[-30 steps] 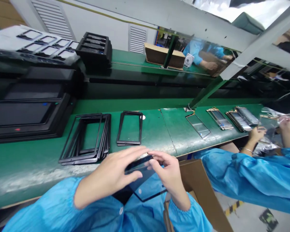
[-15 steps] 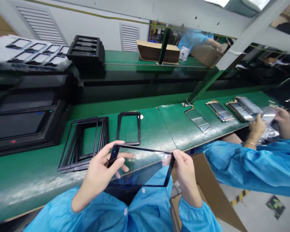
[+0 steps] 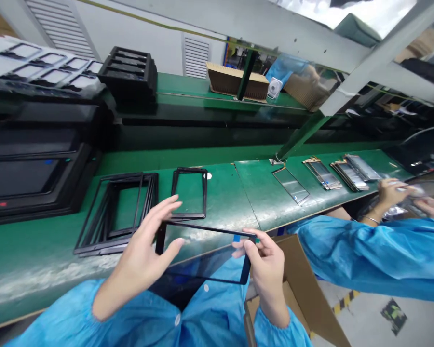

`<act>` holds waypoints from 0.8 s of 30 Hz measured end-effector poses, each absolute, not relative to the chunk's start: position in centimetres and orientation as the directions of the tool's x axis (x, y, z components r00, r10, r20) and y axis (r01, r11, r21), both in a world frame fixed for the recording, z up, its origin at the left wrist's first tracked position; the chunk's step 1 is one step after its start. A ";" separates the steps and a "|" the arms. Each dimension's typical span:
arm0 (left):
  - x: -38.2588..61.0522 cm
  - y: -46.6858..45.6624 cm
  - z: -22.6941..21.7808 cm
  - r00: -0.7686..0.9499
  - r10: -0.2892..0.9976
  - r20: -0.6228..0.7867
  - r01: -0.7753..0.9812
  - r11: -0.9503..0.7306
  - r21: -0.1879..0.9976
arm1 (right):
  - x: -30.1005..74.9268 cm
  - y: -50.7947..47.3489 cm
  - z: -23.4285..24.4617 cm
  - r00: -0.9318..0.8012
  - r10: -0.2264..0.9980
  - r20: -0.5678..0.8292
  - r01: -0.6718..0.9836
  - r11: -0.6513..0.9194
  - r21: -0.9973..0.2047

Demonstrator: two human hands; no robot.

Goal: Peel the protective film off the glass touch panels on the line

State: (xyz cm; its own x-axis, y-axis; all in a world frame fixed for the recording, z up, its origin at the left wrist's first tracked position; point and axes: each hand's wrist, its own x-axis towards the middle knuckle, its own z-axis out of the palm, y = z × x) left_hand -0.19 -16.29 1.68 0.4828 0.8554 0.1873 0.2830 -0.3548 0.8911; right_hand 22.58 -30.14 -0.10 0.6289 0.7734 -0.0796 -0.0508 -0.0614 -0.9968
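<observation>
A clear glass touch panel with a black border is tilted in front of my chest, above the bench's front edge. My right hand grips its right end, thumb on the near face and fingers behind; a small blue tab shows by the fingertips. At the panel's left end, my left hand is open, fingers stretched upward and thumb apart. Whether its palm touches the edge I cannot tell. Just beyond lie a small stack of black frames and, left of it, a looser pile of larger-looking black frames.
Black trays holding dark panels are stacked at left. On the right of the green bench lie a single panel and stacks of panels. A co-worker's blue sleeve is at right, above an open cardboard box.
My left hand has loosened, its fingers lifting from behind the panel. My right hand has shifted its grip further onto the right end. The co-worker's hands have moved to clear plastic.
</observation>
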 end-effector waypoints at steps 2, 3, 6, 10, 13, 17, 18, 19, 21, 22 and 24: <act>0.4 -15.6 2.5 0.630 0.720 0.291 0.324 -0.584 0.744 | 22.1 -30.4 0.1 0.622 0.780 -0.065 -0.012 -0.073 -0.997; 0.7 -15.3 2.9 0.696 0.653 0.299 0.308 -0.647 0.698 | 22.0 -30.4 0.2 0.620 0.782 -0.063 0.004 -0.083 -0.997; 1.5 -14.5 3.6 0.785 0.558 0.268 0.261 -0.691 0.674 | 21.9 -30.5 0.1 0.615 0.785 -0.072 0.024 -0.110 -0.994; 1.7 -14.5 3.5 0.783 0.569 0.252 0.266 -0.672 0.691 | 22.1 -30.5 0.0 0.596 0.797 -0.097 0.015 -0.132 -0.991; 1.8 -15.0 3.4 0.797 0.572 0.194 0.294 -0.647 0.703 | 22.2 -29.9 0.5 0.536 0.836 -0.114 -0.004 -0.133 -0.991; 2.4 -16.0 3.0 0.842 0.539 0.022 0.285 -0.479 0.830 | 22.2 -28.7 1.1 0.262 0.956 -0.130 -0.091 -0.110 -0.990; 2.5 -16.3 2.8 0.827 0.562 -0.024 0.285 -0.383 0.878 | 22.3 -28.5 1.0 0.227 0.963 -0.143 -0.147 -0.112 -0.983; 2.5 -16.5 2.6 0.801 0.595 -0.073 0.277 -0.260 0.925 | 22.5 -28.3 0.8 0.239 0.958 -0.159 -0.201 -0.111 -0.973; 2.4 -17.0 2.0 0.739 0.647 -0.189 0.227 0.025 0.974 | 22.8 -28.1 0.0 0.345 0.919 -0.193 -0.262 -0.103 -0.959; 2.4 -17.1 1.8 0.717 0.655 -0.236 0.185 0.147 0.972 | 22.9 -28.0 -0.4 0.399 0.894 -0.205 -0.266 -0.101 -0.959; 2.2 -17.4 1.4 0.686 0.664 -0.297 0.111 0.308 0.945 | 23.0 -27.8 -0.9 0.460 0.862 -0.213 -0.250 -0.105 -0.963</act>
